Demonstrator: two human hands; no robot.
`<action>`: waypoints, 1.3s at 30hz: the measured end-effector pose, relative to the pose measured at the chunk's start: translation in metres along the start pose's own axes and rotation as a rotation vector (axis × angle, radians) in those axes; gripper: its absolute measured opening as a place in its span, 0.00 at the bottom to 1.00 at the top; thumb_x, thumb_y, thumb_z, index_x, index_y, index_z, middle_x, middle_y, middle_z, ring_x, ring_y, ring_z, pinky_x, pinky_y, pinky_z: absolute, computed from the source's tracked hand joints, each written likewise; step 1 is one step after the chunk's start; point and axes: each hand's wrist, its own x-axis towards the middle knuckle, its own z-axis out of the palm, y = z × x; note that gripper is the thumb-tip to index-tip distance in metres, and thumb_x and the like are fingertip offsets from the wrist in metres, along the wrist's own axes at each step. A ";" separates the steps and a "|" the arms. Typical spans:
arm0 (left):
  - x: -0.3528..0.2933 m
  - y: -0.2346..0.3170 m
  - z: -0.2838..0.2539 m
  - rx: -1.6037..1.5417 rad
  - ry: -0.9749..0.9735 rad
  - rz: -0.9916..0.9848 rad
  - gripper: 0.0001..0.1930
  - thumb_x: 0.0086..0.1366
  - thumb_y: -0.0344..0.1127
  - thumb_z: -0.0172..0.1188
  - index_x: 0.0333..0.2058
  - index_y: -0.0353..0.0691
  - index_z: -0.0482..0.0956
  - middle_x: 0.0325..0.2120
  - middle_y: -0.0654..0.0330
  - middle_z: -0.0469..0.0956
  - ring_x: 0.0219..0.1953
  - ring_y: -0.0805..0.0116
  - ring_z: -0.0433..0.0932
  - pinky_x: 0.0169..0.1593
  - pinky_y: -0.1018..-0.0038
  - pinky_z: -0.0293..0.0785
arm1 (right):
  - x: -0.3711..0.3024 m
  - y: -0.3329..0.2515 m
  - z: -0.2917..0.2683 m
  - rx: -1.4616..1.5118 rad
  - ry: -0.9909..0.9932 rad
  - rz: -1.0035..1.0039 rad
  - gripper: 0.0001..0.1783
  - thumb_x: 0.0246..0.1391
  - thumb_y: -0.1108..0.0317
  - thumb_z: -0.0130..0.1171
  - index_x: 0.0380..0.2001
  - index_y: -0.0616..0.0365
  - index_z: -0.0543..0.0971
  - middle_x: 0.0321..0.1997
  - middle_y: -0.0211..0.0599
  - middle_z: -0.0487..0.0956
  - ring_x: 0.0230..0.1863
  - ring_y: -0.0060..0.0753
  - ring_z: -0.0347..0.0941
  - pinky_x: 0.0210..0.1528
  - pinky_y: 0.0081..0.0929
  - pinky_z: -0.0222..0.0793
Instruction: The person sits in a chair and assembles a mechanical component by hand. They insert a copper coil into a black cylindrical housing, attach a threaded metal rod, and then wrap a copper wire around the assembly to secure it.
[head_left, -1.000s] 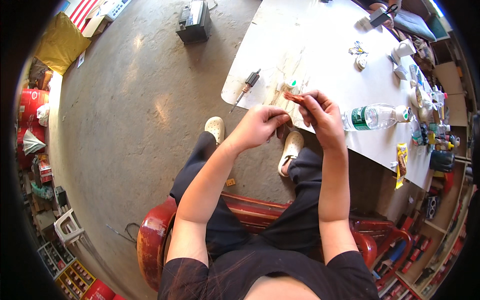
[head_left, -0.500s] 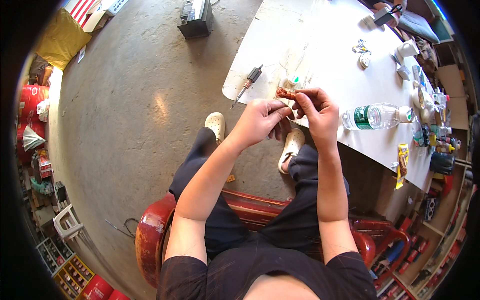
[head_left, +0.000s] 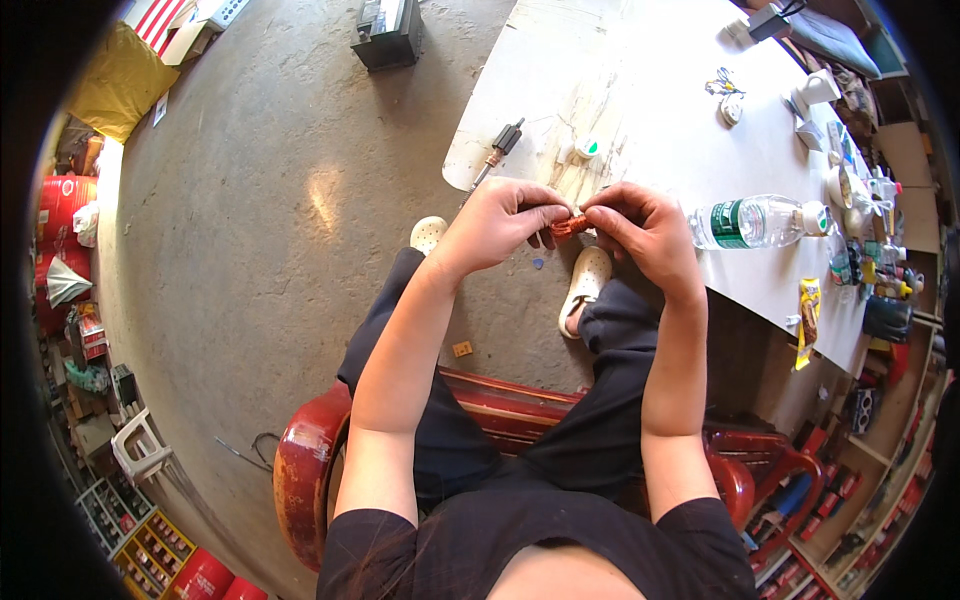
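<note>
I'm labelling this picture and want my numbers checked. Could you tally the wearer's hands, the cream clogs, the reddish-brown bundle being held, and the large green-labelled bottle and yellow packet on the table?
Hands: 2, left hand and right hand
Cream clogs: 2
Reddish-brown bundle: 1
Green-labelled bottle: 1
Yellow packet: 1
Total: 7

White flat bench (head_left: 670, 120): right, reaching far. On it, left corner: slim black-handled metal tool (head_left: 505, 142); right of that, round white plastic cap (head_left: 587, 148); farther right, clear plastic green-labelled bottle (head_left: 772, 220), on its side; rightmost, at the near edge, yellow wrapper (head_left: 808, 318). Between left hand (head_left: 508, 218) and right hand (head_left: 652, 238), near the same edge: reddish-brown bundle (head_left: 572, 228). Grey concrete floor (head_left: 250, 260), left of bench: black box-shaped battery (head_left: 388, 42), far. Near, behind both hands: red wooden chair (head_left: 308, 460).
</note>
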 end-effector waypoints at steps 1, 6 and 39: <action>0.002 -0.002 0.000 0.050 0.029 0.029 0.09 0.66 0.31 0.59 0.39 0.30 0.81 0.27 0.59 0.82 0.26 0.74 0.80 0.31 0.80 0.75 | 0.001 0.000 0.001 -0.042 0.019 -0.023 0.09 0.58 0.68 0.62 0.36 0.64 0.81 0.25 0.27 0.79 0.26 0.13 0.71 0.28 0.15 0.67; 0.005 -0.004 -0.005 -0.014 -0.040 -0.029 0.11 0.67 0.31 0.57 0.42 0.31 0.80 0.33 0.59 0.82 0.32 0.74 0.80 0.35 0.78 0.76 | 0.001 -0.002 0.008 -0.197 0.110 -0.105 0.10 0.57 0.68 0.62 0.36 0.65 0.81 0.27 0.31 0.82 0.28 0.13 0.72 0.31 0.17 0.69; 0.014 -0.003 0.024 -0.612 0.419 0.133 0.10 0.60 0.26 0.65 0.40 0.34 0.81 0.34 0.63 0.81 0.33 0.80 0.73 0.40 0.83 0.68 | 0.013 0.013 0.039 -0.114 0.485 -0.500 0.12 0.55 0.76 0.62 0.44 0.61 0.81 0.38 0.39 0.83 0.37 0.23 0.79 0.41 0.20 0.74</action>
